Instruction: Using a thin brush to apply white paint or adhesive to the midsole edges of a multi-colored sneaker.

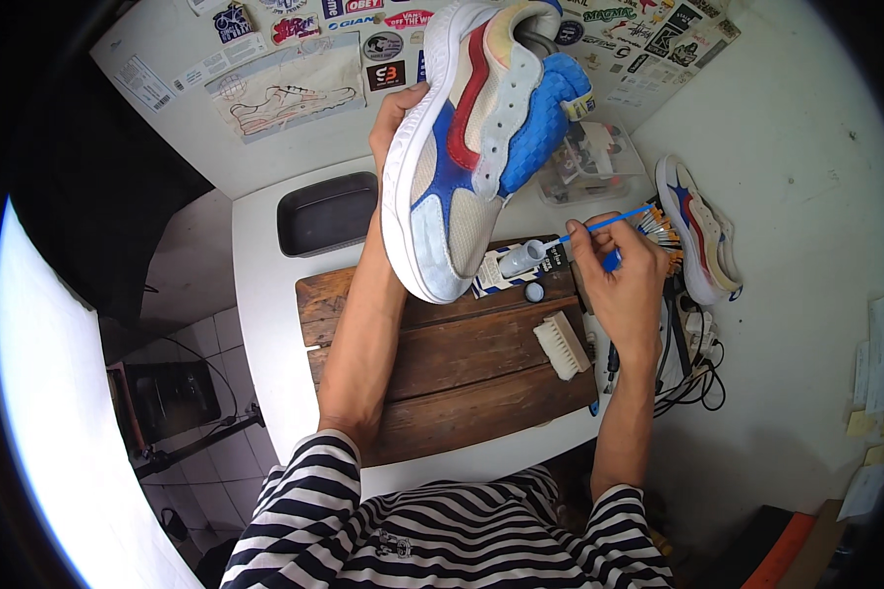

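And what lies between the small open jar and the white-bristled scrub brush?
In the head view: a small round cap, then a bare strip of wooden board.

- Your left hand (pixel 395 118) holds a multicoloured sneaker (pixel 452 167) raised above the bench (pixel 265 304).
- Your right hand (pixel 621 277) pinches a thin blue brush (pixel 614 222), its tip at the mouth of a small jar (pixel 519 260).
- A round cap (pixel 534 292) and a white-bristled brush (pixel 563 348) lie nearer you, on the right of the wooden board (pixel 442 383).
- Far left of the board sits a dark tray (pixel 295 221); a matching sneaker (pixel 695 231) is at the right.
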`<state>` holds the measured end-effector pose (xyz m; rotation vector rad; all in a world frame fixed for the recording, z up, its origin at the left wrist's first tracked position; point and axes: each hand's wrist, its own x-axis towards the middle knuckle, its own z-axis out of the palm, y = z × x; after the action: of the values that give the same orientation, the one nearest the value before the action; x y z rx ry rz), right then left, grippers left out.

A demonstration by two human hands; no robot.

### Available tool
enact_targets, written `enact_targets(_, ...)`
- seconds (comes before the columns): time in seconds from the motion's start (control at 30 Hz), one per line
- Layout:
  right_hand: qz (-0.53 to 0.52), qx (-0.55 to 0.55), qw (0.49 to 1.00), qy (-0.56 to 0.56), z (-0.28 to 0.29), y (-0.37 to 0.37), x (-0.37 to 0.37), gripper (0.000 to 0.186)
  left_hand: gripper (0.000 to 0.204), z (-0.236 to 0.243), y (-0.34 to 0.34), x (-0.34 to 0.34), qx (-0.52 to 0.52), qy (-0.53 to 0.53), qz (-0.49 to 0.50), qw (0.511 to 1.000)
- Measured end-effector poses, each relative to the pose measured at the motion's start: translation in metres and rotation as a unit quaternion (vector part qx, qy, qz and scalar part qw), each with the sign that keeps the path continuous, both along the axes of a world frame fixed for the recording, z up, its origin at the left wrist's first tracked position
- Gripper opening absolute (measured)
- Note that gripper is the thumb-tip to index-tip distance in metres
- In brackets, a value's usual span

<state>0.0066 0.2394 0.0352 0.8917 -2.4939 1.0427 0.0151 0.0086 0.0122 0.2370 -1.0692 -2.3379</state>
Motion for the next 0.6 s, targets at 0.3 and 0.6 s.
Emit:
enact_targets(0.3, 0.014, -0.013, 1.0, 0.021, 0.002, 0.002, 0.01, 0.013, 0.051, 0.006, 0.004, 0.006, 0.052, 0.019, -0.053, 0.997)
enact_targets(0.6, 0.028, 0.025, 0.999, 0.013, -0.002, 0.012, 0.014, 0.011, 0.051, 0.009, 0.003, 0.006, 0.051, 0.007, -0.044, 0.998)
